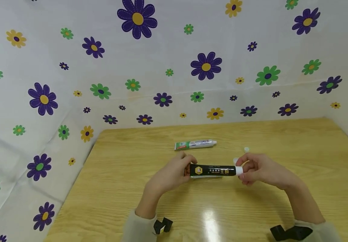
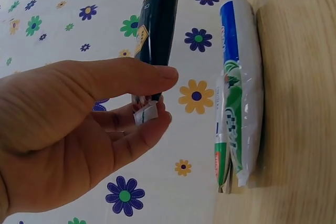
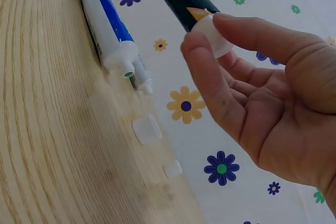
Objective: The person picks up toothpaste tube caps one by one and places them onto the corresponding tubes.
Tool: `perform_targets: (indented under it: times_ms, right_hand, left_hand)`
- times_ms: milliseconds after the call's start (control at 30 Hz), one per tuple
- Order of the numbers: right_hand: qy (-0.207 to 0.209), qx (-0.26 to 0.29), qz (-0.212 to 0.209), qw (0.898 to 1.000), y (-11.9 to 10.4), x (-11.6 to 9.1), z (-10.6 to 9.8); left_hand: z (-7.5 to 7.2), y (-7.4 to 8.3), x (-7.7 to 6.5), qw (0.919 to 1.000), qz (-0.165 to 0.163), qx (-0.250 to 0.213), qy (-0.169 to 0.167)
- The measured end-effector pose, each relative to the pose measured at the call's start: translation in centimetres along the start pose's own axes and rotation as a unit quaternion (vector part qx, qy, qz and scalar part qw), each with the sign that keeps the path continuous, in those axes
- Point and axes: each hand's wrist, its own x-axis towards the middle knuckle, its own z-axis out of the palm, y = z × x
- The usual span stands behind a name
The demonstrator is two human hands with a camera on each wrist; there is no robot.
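A black toothpaste tube (image 1: 213, 170) with gold print is held level above the table between both hands. Its flat tail end is gripped by my left hand (image 1: 171, 173), thumb on one side and fingers on the other. At the other end my right hand (image 1: 263, 170) pinches the white cap (image 3: 212, 36) between thumb and index finger; the cap sits on the tube. Below, a white, blue and green toothpaste tube (image 2: 248, 93) lies on the table, mostly hidden by the black one in the head view. Its nozzle (image 3: 127, 69) is uncapped.
A slimmer white and green tube (image 1: 195, 144), also uncapped, lies farther back on the wooden table (image 1: 125, 144). Two loose white caps stand to the right, a larger one (image 3: 147, 129) and a smaller one (image 1: 246, 149). A flowered cloth (image 1: 174, 50) hangs behind the table.
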Motion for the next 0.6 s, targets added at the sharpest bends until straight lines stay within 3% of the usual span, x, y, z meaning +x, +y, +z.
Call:
perform_targets:
  times_ms: [100,267,600]
  right_hand:
    - [-0.016,-0.009,0.014,1.000,0.12,0.07,-0.36]
    - [-0.012,-0.034,0.031,0.999,0.20,0.24,-0.57]
    - [-0.012,-0.083,0.037,0.996,0.69,-0.01,-0.49]
  left_hand:
    - [0.25,0.10,0.33,0.9996,-0.004,0.021,-0.019]
    - [0.48,0.22,0.43,0.9972,-0.002,0.073,-0.014]
    - [1.09,0.84,0.55,0.9855,0.026,0.163,-0.038]
